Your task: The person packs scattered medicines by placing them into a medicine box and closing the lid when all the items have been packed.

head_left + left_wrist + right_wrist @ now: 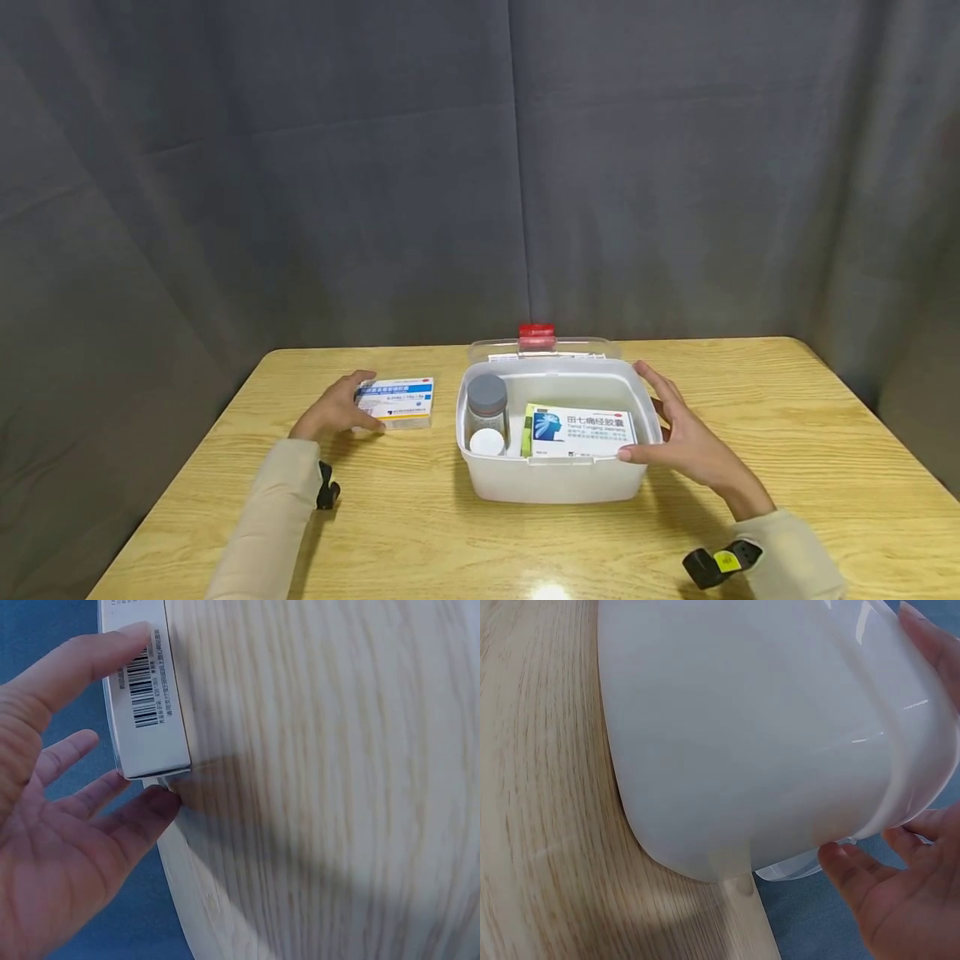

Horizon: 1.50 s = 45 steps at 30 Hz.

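Observation:
On the left of the table, my left hand (337,408) holds the left end of a white and blue medicine box (405,402). Its thumb lies along the barcode side of the box in the left wrist view, with the other fingers behind and at the end. My right hand (690,446) grips the right end of a white plastic storage box (555,483), thumb at the near rim and fingers against the side wall. Inside stand a grey-capped jar (487,398) and a white-capped bottle (487,442). Beside them, a white medicine box (592,432) overlaps a green one (527,432).
The storage box's clear lid (577,347), with a red latch (536,335), hangs open behind it. A wood-grain table (405,533) carries everything, and a dark grey curtain (390,183) closes off the back and sides.

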Motion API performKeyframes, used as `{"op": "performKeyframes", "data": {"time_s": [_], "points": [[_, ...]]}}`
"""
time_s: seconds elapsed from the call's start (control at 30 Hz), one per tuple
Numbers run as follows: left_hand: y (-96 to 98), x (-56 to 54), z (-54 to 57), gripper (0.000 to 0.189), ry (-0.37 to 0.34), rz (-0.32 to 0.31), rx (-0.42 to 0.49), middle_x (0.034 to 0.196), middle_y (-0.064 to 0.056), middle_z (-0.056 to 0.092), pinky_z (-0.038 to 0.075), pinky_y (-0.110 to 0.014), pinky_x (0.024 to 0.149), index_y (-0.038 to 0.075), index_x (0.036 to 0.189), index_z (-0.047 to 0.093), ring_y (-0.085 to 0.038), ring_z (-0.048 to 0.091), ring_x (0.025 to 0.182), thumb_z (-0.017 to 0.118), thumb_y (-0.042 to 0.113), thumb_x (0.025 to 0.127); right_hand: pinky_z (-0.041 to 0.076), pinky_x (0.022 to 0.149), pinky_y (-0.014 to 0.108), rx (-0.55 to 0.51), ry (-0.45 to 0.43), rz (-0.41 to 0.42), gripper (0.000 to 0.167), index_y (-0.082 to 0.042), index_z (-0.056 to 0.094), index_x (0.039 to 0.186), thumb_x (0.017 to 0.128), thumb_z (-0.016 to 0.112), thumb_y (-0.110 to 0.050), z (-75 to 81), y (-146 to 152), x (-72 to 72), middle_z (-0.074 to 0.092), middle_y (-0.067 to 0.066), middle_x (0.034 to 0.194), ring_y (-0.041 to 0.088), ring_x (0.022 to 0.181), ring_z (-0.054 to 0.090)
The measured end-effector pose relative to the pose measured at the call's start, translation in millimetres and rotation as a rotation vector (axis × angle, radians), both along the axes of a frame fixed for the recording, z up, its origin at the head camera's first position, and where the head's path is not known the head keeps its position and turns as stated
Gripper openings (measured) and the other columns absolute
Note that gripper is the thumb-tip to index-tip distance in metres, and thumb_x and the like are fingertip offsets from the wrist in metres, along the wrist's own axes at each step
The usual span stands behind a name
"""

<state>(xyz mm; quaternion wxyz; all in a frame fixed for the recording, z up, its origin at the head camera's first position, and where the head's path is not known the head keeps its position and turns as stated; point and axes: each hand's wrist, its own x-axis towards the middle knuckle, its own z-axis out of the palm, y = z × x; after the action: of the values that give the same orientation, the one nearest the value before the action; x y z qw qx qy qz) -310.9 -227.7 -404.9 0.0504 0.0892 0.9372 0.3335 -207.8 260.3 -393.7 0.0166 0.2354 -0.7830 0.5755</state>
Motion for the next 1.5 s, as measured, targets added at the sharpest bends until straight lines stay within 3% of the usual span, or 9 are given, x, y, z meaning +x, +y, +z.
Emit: {"op": "performKeyframes", "data": {"time_s": [0.07, 0.23, 0.3, 0.4, 0.6, 0.83, 1.1, 1.33, 1.5], "points": [[-1.5, 0.6, -1.6, 0.096, -0.009, 0.013, 0.023, 0.138, -0.028, 0.039, 0.044, -0.049, 0.089, -0.004, 0.146, 0.035, -0.036, 0.046, 0.108, 0.089, 0.009, 0.067, 0.049, 0.085, 0.028, 0.003, -0.002, -0.001, 0.111, -0.017, 0.008, 0.157, 0.075, 0.081, -0.003, -1.2, 0.0, -0.6, 0.017, 0.018, 0.149, 0.041, 0.122, 0.039], [-6.2, 2.1, -4.3, 0.093, 0.013, 0.025, 0.059, 0.140, -0.029, 0.035, 0.045, -0.052, 0.089, -0.002, 0.144, 0.040, -0.038, 0.046, 0.110, 0.090, 0.017, 0.068, 0.049, 0.085, 0.028, 0.005, -0.012, -0.001, 0.110, -0.018, 0.008, 0.157, 0.076, 0.081, -0.004, -2.0, 0.0, -0.6, 0.015, 0.018, 0.149, 0.042, 0.124, 0.037], [-8.3, 2.4, -3.8, 0.090, 0.034, 0.019, 0.059, 0.140, -0.030, 0.035, 0.040, -0.055, 0.094, -0.002, 0.142, 0.042, -0.039, 0.047, 0.110, 0.090, 0.020, 0.069, 0.049, 0.085, 0.029, 0.003, -0.013, 0.001, 0.110, -0.017, 0.008, 0.157, 0.076, 0.081, -0.004, -1.7, -0.2, -0.3, 0.015, 0.018, 0.149, 0.042, 0.124, 0.037], [-10.6, 2.9, -2.6, 0.086, 0.052, 0.036, 0.076, 0.134, -0.027, 0.040, 0.046, -0.046, 0.085, -0.001, 0.139, 0.045, -0.035, 0.051, 0.101, 0.090, 0.023, 0.070, 0.050, 0.085, 0.029, 0.003, -0.012, 0.003, 0.110, -0.017, 0.008, 0.157, 0.076, 0.081, -0.004, -1.3, -0.4, -0.1, 0.016, 0.018, 0.148, 0.042, 0.123, 0.037], [-13.8, 4.5, 4.0, 0.082, 0.082, 0.075, 0.109, 0.123, -0.021, 0.048, 0.047, -0.037, 0.077, -0.001, 0.137, 0.046, -0.031, 0.055, 0.096, 0.088, 0.026, 0.072, 0.049, 0.085, 0.028, 0.013, -0.002, -0.002, 0.110, -0.017, 0.007, 0.157, 0.076, 0.081, -0.004, 0.1, -0.6, -0.2, 0.017, 0.019, 0.148, 0.041, 0.123, 0.037], [-17.2, 5.6, 12.1, 0.080, 0.114, 0.074, 0.145, 0.118, -0.023, 0.054, 0.048, -0.031, 0.070, -0.004, 0.135, 0.047, -0.030, 0.058, 0.092, 0.088, 0.025, 0.073, 0.049, 0.085, 0.028, 0.012, 0.000, -0.003, 0.110, -0.017, 0.007, 0.157, 0.076, 0.080, -0.004, 2.7, -0.7, 0.4, 0.016, 0.018, 0.148, 0.041, 0.123, 0.038], [-19.6, 12.4, 22.9, 0.080, 0.113, 0.102, 0.208, 0.129, -0.022, 0.045, 0.051, -0.031, 0.072, -0.003, 0.137, 0.045, -0.036, 0.059, 0.102, 0.085, 0.029, 0.076, 0.050, 0.085, 0.031, 0.006, -0.028, -0.002, 0.110, -0.018, 0.006, 0.157, 0.077, 0.080, -0.006, 0.5, 0.3, -0.2, 0.016, 0.018, 0.148, 0.042, 0.122, 0.039], [-15.5, 13.0, 33.6, 0.078, 0.184, 0.072, 0.209, 0.127, -0.024, 0.048, 0.052, -0.032, 0.069, -0.006, 0.136, 0.046, -0.040, 0.059, 0.100, 0.084, 0.028, 0.077, 0.050, 0.085, 0.031, 0.008, -0.031, -0.007, 0.109, -0.016, 0.006, 0.157, 0.077, 0.080, -0.007, -0.2, 0.8, 0.5, 0.021, 0.020, 0.146, 0.042, 0.121, 0.040], [-11.3, 13.9, 43.2, 0.079, 0.208, 0.096, 0.193, 0.131, -0.025, 0.037, 0.052, -0.034, 0.073, -0.003, 0.136, 0.046, -0.042, 0.056, 0.105, 0.083, 0.035, 0.078, 0.051, 0.083, 0.031, 0.002, -0.031, -0.011, 0.109, -0.015, 0.006, 0.157, 0.077, 0.080, -0.006, -0.5, 0.8, 0.7, 0.022, 0.022, 0.144, 0.043, 0.119, 0.041]]}}
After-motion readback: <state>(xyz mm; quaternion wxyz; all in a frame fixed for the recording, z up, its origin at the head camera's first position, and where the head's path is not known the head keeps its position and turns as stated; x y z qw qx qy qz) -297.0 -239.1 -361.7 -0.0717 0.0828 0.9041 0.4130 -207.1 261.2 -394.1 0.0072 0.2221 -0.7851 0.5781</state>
